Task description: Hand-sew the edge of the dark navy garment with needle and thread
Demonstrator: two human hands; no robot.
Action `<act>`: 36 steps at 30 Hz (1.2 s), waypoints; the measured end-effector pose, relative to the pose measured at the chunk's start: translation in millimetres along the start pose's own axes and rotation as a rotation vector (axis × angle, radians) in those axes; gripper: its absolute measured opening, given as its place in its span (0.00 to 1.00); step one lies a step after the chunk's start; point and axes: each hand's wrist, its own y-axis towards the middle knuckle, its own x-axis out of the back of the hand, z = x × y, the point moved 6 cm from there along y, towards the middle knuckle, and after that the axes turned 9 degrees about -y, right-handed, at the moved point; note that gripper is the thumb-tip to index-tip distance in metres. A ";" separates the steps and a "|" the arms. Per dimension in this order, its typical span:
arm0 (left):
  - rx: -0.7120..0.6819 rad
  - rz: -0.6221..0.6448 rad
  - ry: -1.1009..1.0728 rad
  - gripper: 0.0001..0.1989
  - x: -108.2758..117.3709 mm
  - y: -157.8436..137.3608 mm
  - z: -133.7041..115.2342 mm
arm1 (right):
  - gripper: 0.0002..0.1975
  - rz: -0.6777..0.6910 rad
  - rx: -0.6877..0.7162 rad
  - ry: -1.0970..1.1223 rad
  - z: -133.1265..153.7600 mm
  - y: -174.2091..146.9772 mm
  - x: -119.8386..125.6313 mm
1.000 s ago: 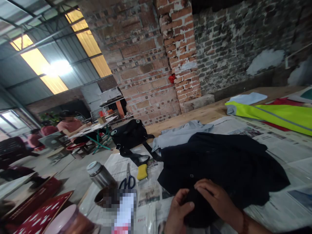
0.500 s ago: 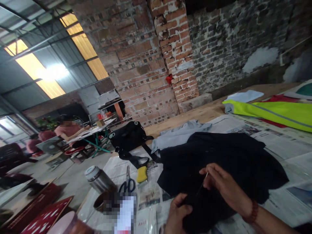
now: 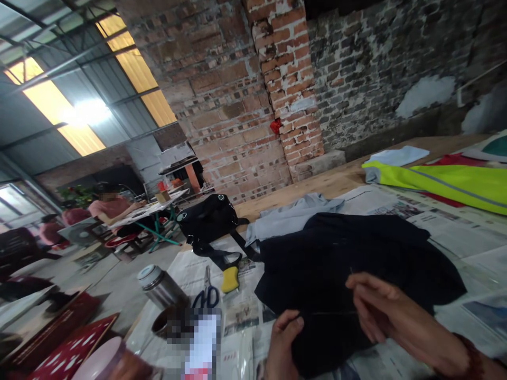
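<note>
Dark navy cloth (image 3: 336, 264), apparently a garment, lies spread across the newspaper in front of me. My left hand (image 3: 283, 338) pinches its near-left edge between thumb and fingers. To the right, my right hand (image 3: 390, 316) is over the cloth with thumb and forefinger pressed together. From those fingertips pokes the thin tip of a needle (image 3: 351, 271); the rest of it is hidden. A pale thread (image 3: 327, 313) runs nearly level from the cloth by my left hand toward my right fingers.
Left of the cloth are scissors (image 3: 206, 293), a yellow object (image 3: 230, 279), a steel flask (image 3: 162, 287) and a dark cup (image 3: 161, 323). Behind lie a black bag (image 3: 208, 216) and grey cloth (image 3: 285, 216). A fluorescent vest (image 3: 447, 182) is at right. People sit farther off.
My right hand has moved right and slightly down, away from my left hand, drawing the thread out. The left hand keeps its pinch on the cloth.
</note>
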 end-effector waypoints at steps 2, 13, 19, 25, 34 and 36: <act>-0.014 0.022 0.022 0.12 0.0 1.0 -0.6 | 0.16 0.098 -0.069 -0.118 -14.3 -5.6 -14.1; -0.042 0.003 0.058 0.11 -9.4 -5.5 -4.3 | 0.18 0.397 -0.084 0.102 18.7 -39.9 -31.8; -0.050 -0.009 0.078 0.13 -5.1 -2.8 -3.1 | 0.16 0.300 -0.140 -0.187 1.9 -28.3 -21.4; -0.172 -0.042 0.260 0.12 3.2 -5.2 -9.9 | 0.09 0.206 -0.241 -0.575 -47.3 -8.9 -43.2; -0.385 0.057 0.431 0.08 -3.9 -21.3 -29.0 | 0.10 0.199 -0.191 -0.588 -62.3 -3.9 -49.9; -0.408 0.089 0.504 0.07 -6.8 -23.9 -30.9 | 0.10 0.210 -0.206 -0.572 -63.5 -5.1 -50.2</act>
